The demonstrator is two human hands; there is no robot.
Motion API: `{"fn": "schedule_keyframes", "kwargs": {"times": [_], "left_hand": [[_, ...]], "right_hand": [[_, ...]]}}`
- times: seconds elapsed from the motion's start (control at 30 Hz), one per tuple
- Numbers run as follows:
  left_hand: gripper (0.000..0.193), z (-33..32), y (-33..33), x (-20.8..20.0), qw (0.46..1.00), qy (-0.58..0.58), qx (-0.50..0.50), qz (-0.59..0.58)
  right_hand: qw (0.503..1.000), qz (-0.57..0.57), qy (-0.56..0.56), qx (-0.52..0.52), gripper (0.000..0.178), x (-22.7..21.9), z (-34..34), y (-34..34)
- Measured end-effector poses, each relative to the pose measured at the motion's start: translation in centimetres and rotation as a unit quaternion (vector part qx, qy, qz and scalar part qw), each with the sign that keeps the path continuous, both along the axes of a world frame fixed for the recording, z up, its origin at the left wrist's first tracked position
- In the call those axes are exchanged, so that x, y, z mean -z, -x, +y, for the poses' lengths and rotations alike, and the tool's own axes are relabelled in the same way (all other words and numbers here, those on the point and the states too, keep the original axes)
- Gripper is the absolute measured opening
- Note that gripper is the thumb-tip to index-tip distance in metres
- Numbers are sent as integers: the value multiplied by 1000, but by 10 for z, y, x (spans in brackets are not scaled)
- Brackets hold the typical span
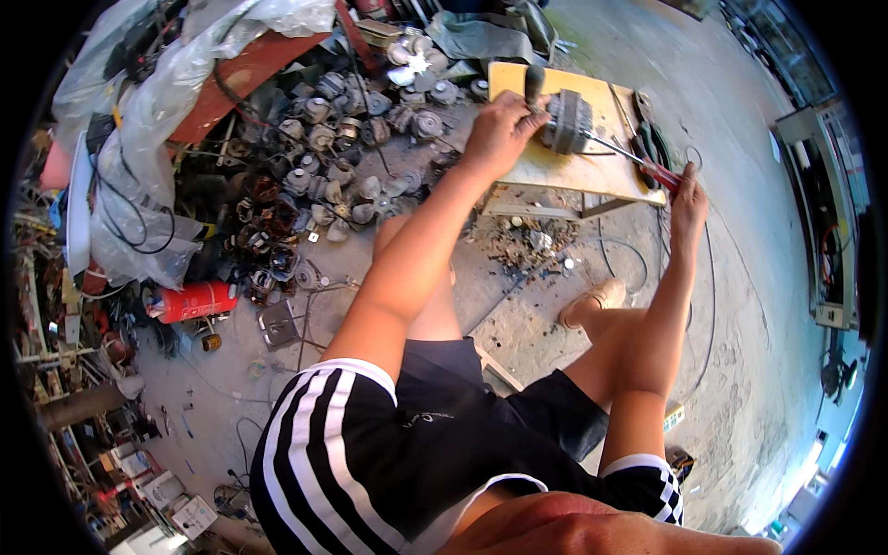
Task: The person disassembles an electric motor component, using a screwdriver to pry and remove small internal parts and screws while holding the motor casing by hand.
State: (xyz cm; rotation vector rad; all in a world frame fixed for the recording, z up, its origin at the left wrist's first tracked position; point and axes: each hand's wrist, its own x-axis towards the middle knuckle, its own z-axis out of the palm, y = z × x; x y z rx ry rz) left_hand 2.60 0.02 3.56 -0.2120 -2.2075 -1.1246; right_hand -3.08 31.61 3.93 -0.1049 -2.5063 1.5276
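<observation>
In the upper middle of the frame, a grey, ribbed metal motor sits on a yellow-topped wooden bench. The left hand is at the motor's left side, its fingers curled nearly closed beside an upright, dark, rounded handle; whether it grips the handle, the motor or both, I cannot tell. At the upper right, the right hand is closed around a red-handled screwdriver, whose thin metal shaft reaches to the motor's right side. Black-handled pliers lie near the bench's right edge. Grey metal motors crowd the floor at upper left; a red cylinder lies at left.
</observation>
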Motion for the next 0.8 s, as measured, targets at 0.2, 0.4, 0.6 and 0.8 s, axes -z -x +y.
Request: {"fn": "schedule_keyframes", "kwargs": {"times": [0.2,0.4,0.6,0.8], "left_hand": [[25,1,0,-1,1000,-18,5,19],[25,0,0,-2,999,-21,10,25],[25,2,-1,-2,1000,-19,14,14],[25,-2,1,2,1000,-20,13,8]], "right_hand": [[989,70,102,-74,28,-7,-8,-2],[976,113,152,-109,24,-16,-12,-10],[979,-66,189,-36,42,-8,3,-3],[996,-66,-44,-30,53,-10,0,-7]]}}
